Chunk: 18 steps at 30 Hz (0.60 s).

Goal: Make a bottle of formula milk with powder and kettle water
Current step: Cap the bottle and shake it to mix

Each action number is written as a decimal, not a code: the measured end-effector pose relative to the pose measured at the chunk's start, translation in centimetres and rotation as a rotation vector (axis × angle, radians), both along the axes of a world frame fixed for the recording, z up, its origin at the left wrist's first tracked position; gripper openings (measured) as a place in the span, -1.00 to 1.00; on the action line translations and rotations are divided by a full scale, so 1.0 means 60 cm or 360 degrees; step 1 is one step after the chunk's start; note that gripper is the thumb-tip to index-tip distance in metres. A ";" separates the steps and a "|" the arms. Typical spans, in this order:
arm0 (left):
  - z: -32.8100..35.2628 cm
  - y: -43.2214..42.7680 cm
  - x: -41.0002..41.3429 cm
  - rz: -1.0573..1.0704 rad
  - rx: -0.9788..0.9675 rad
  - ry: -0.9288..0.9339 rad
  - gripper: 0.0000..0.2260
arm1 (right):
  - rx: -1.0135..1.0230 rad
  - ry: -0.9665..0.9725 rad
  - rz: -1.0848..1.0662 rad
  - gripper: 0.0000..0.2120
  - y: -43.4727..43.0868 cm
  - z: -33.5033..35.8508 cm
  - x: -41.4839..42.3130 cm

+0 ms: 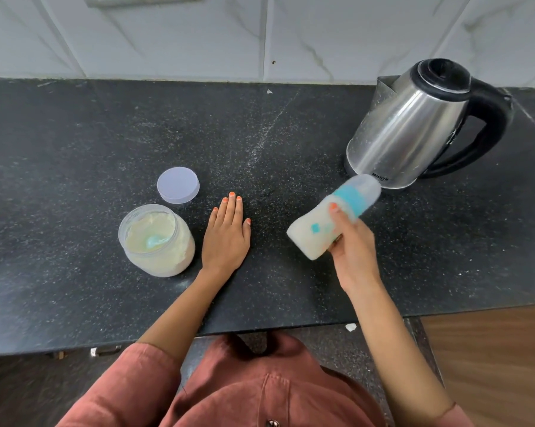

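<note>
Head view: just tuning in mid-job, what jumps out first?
The bottle, capped and full of milky liquid, is tilted in the right hand above the counter, its cap end pointing toward the steel kettle at the back right. The left hand lies flat on the counter beside the open powder jar, a scoop sunk in the powder. The jar's lid lies just behind it.

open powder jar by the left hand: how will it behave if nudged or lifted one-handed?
The squat clear plastic jar of pale powder is wide for its height, so a nudge should slide it rather than tip it. It looks nearly full, so probably heavy for its size. Its round translucent lid lies apart on the black speckled counter, so tilting risks spilling powder.
</note>
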<state>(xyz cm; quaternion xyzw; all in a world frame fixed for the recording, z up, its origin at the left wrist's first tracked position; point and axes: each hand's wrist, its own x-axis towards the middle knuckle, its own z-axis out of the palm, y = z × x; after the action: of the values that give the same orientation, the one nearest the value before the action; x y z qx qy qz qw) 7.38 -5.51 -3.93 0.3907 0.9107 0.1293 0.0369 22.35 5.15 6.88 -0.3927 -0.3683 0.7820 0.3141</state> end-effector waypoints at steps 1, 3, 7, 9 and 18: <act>0.000 0.000 0.000 -0.0001 0.0001 -0.0002 -0.54 | -0.0105 0.0105 -0.0146 -0.90 0.006 0.001 -0.004; 0.000 0.000 0.001 0.0001 0.0005 -0.0008 -0.54 | -0.0136 0.0104 -0.0167 -0.90 0.003 -0.005 -0.005; 0.001 0.000 0.000 0.0008 0.0007 -0.0006 -0.54 | 0.0224 -0.0335 0.0463 -0.87 -0.026 -0.015 0.010; 0.001 0.000 0.000 0.0009 0.0007 -0.0010 -0.54 | 0.0232 -0.0290 0.0392 -0.87 -0.017 -0.014 0.011; 0.001 -0.001 0.001 0.0010 0.0010 -0.0015 -0.54 | 0.0189 -0.0275 0.0429 -0.89 -0.027 -0.011 0.010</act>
<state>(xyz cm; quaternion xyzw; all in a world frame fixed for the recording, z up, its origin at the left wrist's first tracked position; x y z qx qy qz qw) 7.41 -5.55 -3.85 0.3872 0.9114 0.1341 0.0395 22.93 3.54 6.19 -0.3862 -0.4888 0.7573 0.1961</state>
